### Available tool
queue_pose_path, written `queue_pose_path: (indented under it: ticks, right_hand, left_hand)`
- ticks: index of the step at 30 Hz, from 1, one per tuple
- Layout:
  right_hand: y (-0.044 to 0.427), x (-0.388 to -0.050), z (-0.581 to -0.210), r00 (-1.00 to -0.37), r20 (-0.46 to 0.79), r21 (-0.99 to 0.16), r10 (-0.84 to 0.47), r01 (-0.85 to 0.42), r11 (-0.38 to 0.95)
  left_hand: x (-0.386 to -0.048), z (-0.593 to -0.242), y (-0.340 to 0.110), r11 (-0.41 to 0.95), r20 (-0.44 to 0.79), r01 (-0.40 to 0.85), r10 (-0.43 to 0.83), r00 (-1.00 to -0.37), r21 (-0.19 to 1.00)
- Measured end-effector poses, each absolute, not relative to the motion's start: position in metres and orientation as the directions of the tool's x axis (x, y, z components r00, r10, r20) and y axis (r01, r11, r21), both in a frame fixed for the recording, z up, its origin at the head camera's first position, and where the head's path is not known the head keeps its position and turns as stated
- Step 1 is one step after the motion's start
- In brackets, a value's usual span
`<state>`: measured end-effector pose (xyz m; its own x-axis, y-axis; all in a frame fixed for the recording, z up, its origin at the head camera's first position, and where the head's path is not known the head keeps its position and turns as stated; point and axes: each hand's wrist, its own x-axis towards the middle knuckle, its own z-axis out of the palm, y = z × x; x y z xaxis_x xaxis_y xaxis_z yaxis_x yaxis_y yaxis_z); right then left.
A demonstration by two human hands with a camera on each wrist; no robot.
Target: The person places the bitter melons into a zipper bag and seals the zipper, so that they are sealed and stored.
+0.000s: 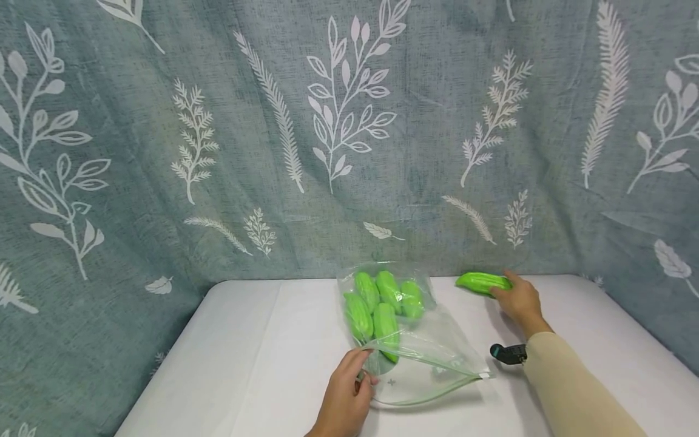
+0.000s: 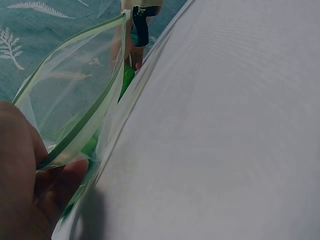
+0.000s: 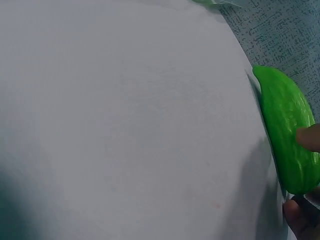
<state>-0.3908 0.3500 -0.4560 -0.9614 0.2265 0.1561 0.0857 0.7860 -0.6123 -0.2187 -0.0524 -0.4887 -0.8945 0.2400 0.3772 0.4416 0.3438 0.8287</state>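
A clear zip bag with a green-edged mouth lies on the table, its mouth gaping toward the near side. Inside are several bright green ridged gourds. My left hand pinches the left side of the bag's mouth; in the left wrist view, thumb and fingers meet at the green zip strip. At the table's far right edge, my right hand grips one end of a loose ridged gourd. The right wrist view has a thumb on that gourd and fingertips by its lower end.
The white-covered table ends at a blue-green curtain with white leaf prints. A white slider sits at the right corner of the bag's mouth. A dark wrist device is on my right wrist.
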Motion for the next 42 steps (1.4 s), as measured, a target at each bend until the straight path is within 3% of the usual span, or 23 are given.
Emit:
queue_pose_path:
  ticks: [11, 19, 31, 42]
  right_hand:
    - [0.346, -0.381, -0.465, -0.938, 0.272, -0.597, 0.216, 0.012, 0.802]
    - [0.348, -0.370, -0.471, -0.926, 0.280, -0.619, 0.253, 0.027, 0.785]
    - [0.344, -0.337, -0.472, -0.868, 0.231, -0.822, 0.441, 0.068, 0.565]
    - [0.330, -0.312, -0.471, -0.865, 0.211, -0.880, 0.456, 0.035, 0.474]
  left_hand:
    - [-0.219, -0.489, -0.053, 0.337, 0.395, 0.464, 0.255, -0.883, 0.819]
    - [-0.218, -0.489, -0.052, 0.352, 0.419, 0.495, 0.271, -0.866, 0.795]
    - [-0.217, -0.490, -0.049, 0.344, 0.411, 0.486, 0.270, -0.871, 0.804]
    - [-0.217, -0.491, -0.051, 0.328, 0.434, 0.496, 0.246, -0.866, 0.804]
